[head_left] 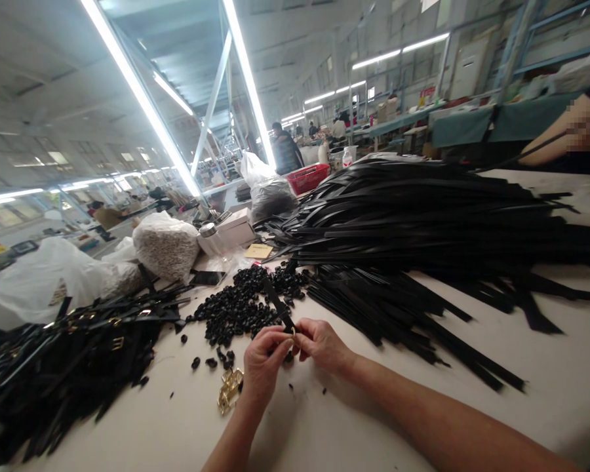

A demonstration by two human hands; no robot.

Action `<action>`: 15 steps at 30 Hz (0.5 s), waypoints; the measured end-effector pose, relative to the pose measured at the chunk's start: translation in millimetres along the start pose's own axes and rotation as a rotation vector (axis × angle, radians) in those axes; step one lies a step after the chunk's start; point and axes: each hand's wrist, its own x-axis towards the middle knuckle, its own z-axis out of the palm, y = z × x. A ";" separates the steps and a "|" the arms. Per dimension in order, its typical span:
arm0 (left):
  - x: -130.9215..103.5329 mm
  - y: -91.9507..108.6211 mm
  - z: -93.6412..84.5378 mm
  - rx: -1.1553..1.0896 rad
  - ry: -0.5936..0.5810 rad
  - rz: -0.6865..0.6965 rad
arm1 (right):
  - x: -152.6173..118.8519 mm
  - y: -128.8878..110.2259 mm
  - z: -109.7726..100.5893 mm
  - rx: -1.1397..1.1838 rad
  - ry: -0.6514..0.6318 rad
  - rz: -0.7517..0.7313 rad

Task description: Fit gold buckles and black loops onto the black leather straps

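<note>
My left hand (264, 362) pinches the near end of a black strap (278, 304), which runs up and away over a heap of small black loops (246, 298). Against it, my right hand (320, 345) grips a gold buckle (294, 332) at that same strap end. The fingertips of both hands nearly meet there and hide part of the buckle. Just left of my left wrist lies a small cluster of gold buckles (230, 389) on the pale table (364, 426).
A large bundle of black straps (413, 210) covers the right side. At left lies a pile of straps with gold buckles (78, 357). Behind are a filled plastic bag (166, 244), a red basket (308, 177) and a phone (207, 278). Another person's arm (555, 134) reaches in at right.
</note>
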 end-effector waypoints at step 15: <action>7.9 2.6 -1.7 -0.179 0.080 -0.191 | 2.0 10.5 3.5 0.092 0.019 0.111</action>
